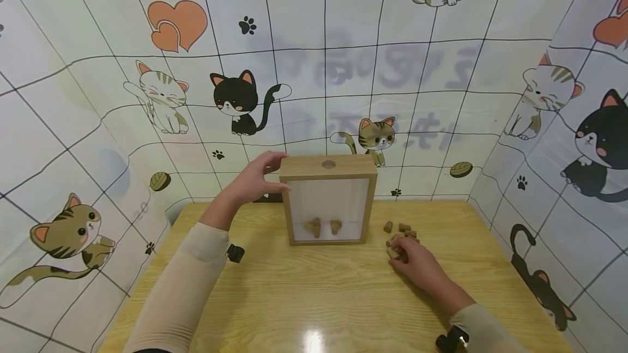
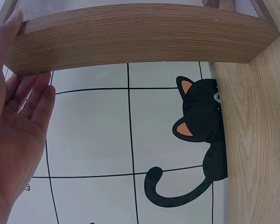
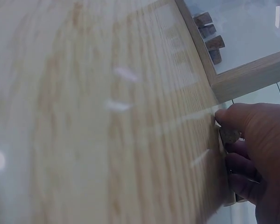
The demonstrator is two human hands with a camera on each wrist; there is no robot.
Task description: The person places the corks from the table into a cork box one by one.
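A shallow wooden box (image 1: 373,192) with a see-through front and a round hole (image 1: 328,164) in its top stands upright on the table. Several corks (image 1: 336,226) lie inside at its bottom. My left hand (image 1: 255,178) holds the box by its upper left corner, thumb at the front and the other fingers at the side and back. To the right of the box, my right hand (image 1: 417,266) is down at a small group of loose corks (image 1: 404,227). In the right wrist view a cork (image 3: 230,135) sits between its thumb and fingers; the hand partly hides others.
The light wooden table (image 1: 294,298) reaches to a wall covering (image 1: 314,70) with cat drawings and grid lines, close behind the box. Similar covering rises at both sides. Loose corks lie between the box and the table's right edge.
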